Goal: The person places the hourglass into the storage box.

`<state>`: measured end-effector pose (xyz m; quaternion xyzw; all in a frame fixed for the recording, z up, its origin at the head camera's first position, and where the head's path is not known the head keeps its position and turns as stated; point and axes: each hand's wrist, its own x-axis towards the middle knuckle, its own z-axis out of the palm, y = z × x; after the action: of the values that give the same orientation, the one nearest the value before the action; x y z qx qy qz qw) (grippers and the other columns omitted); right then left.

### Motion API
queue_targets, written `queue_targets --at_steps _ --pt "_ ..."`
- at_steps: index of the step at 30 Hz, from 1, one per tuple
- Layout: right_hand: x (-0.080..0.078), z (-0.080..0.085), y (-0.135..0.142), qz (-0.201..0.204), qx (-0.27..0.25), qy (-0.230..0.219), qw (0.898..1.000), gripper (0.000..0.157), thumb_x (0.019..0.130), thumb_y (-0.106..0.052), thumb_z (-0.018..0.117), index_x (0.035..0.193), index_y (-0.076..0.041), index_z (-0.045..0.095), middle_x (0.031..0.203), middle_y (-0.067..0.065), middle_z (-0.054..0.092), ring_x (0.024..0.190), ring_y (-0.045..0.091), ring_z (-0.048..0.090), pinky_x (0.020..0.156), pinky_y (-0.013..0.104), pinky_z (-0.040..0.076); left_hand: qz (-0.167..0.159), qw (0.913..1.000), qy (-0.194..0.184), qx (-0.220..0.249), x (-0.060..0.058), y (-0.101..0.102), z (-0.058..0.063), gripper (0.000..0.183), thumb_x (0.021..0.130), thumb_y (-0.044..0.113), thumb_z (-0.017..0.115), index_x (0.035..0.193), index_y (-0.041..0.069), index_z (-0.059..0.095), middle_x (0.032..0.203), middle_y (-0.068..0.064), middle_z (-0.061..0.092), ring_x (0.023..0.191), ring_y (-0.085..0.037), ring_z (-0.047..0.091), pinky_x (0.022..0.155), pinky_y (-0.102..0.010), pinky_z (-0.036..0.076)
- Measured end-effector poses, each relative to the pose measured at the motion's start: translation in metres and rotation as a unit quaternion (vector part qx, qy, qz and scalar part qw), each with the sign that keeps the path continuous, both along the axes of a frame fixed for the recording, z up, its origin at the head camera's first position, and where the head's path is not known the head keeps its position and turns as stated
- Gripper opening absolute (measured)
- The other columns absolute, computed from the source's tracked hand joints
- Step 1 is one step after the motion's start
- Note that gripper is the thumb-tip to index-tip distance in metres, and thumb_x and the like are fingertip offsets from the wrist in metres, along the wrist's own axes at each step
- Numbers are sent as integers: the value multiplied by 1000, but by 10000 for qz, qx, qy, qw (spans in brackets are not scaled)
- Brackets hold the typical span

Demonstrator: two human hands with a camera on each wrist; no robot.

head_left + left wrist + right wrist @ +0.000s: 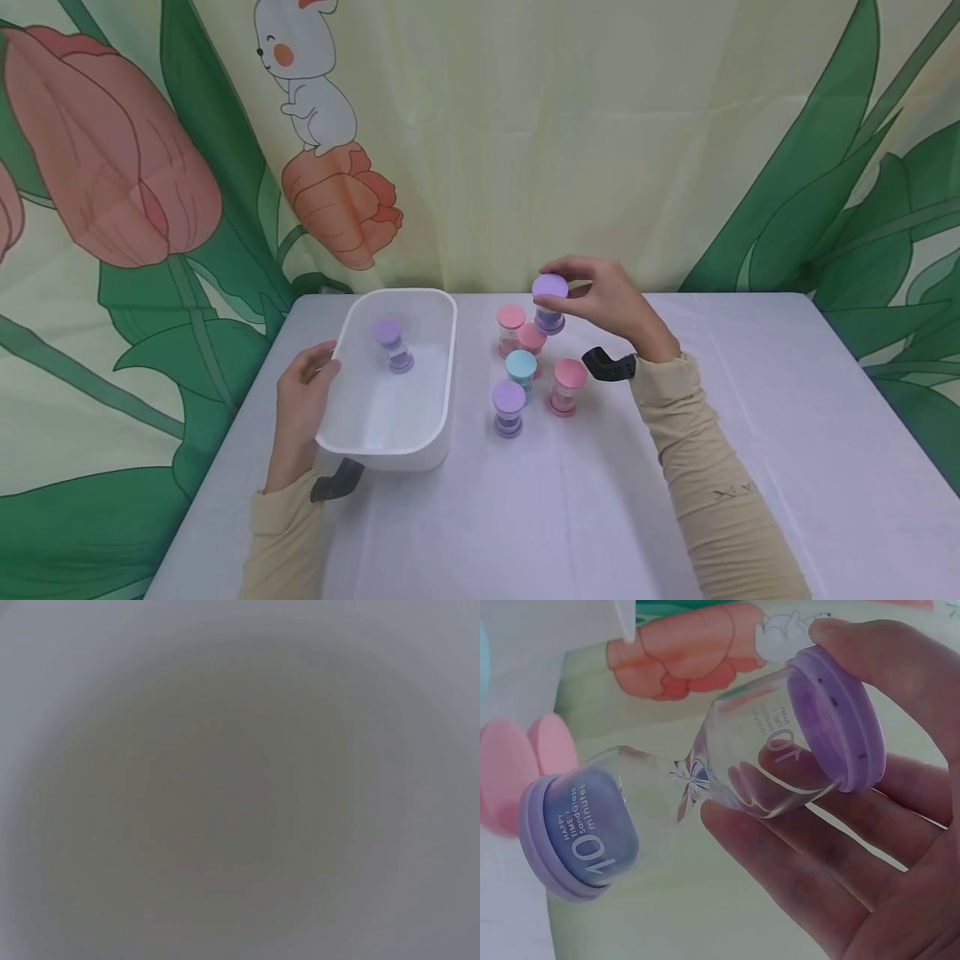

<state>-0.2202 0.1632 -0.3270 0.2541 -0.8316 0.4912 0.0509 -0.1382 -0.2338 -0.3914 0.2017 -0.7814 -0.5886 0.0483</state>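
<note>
My right hand (pixel 600 302) grips a purple-capped sandglass (pixel 697 780) by its upper cap, thumb on one side and fingers on the other. Its label reads 10 minutes, and bluish-purple sand lies in the lower bulb. Over on the left, my left hand (pixel 303 404) holds the left rim of a white plastic bin (pixel 442 375). Inside the bin stands another purple sandglass (pixel 395 346). Near my right hand are pink sandglasses (pixel 566 387), a blue one (pixel 521 371) and a purple one (pixel 508 408). The left wrist view is only a pale blur.
A white cloth covers the table (pixel 600 517). Behind it hangs a curtain (pixel 525 167) printed with tulips, leaves, a rabbit and a carrot. Black wrist mounts (pixel 609 365) stick out from both sleeves.
</note>
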Motion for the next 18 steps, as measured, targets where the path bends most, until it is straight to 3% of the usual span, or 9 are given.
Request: queue_targets --at_steps 5,18 --pt "-1 4 -10 131 -123 113 9998 33 80 -13 82 110 -4 71 102 8 70 89 13 67 78 27 59 1 10000 -8 0 0 1 0 41 101 35 52 139 22 54 138 -6 58 115 -26 62 82 -31 57" --pt "-5 15 -38 337 -341 290 9984 31 81 -14 82 108 -5 72 101 6 70 90 15 67 79 29 59 -7 10000 38 -13 0 1 0 40 101 33 52 139 20 55 138 -7 58 115 -25 62 77 -24 57"
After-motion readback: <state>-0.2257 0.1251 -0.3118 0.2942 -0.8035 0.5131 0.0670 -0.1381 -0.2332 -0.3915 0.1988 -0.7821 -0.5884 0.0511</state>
